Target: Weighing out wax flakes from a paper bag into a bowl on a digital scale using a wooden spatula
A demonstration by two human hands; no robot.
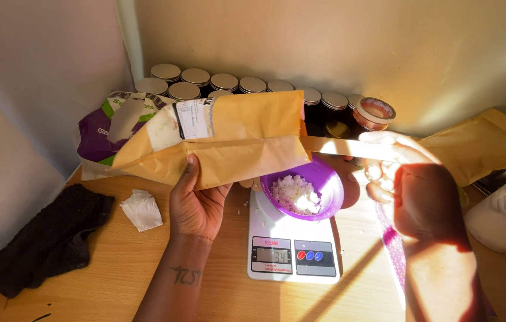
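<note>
roughly at the middle of the wooden tabletop point(116, 280) stands our white kitchen scale point(292, 241), and we place everything by it. on its platform sits a purple bowl point(315, 179) with white flakes point(295, 194) heaped inside. behind the scale a row of dark jars with metal lids point(223, 83) lines the cream wall point(336, 42), closing that edge. left of the scale the table runs to a pale wall point(32, 89), with a crumpled white tissue point(141, 210) and a dark cloth point(47, 241) lying there, well apart from the scale. right of it lie a second tan bag point(483, 143) and a clear sack of white stuff point(503, 217). the near side in front of the scale is bare wood, the widest free stretch.

our left hand point(196, 206) grips the tan paper bag point(229, 140) from below, thumb up its front, fingers wrapped behind. the bag hangs above and left of the scale, its long axis nearly level, tipped a little down to the right, its open mouth over the bowl's rim. a purple and green packet point(101, 128) lies behind its far end.

our right hand point(420, 191), right of the bowl, is washed in sunlight; its fingers curl near the bag's pale flap point(348, 148), but we cannot tell whether they pinch it.
</note>
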